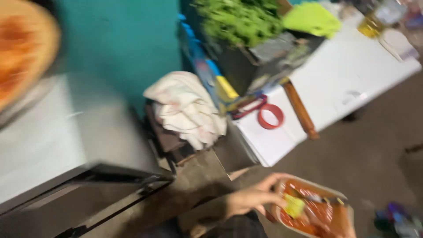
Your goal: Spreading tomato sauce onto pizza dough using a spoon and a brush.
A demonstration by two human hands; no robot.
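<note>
The whole view is motion-blurred. My left hand (252, 197) grips the left rim of a shallow beige container (335, 194) at the bottom centre. Red sauce and a small yellow piece (294, 206) lie inside it. A skin-coloured blur at the container's right rim (346, 222) may be my right hand, but I cannot tell. The container hangs over the brown floor, just in front of the near corner of a white table (348, 75).
On the white table lie a red ring (270, 116), a wooden rolling pin (300, 110), green herbs (240, 20), a yellow-green cloth (313, 17) and a bottle (374, 22). A pile of white cloth (187, 105) sits by the teal wall. A grey metal counter (44, 141) carries an orange round flatbread (22, 48).
</note>
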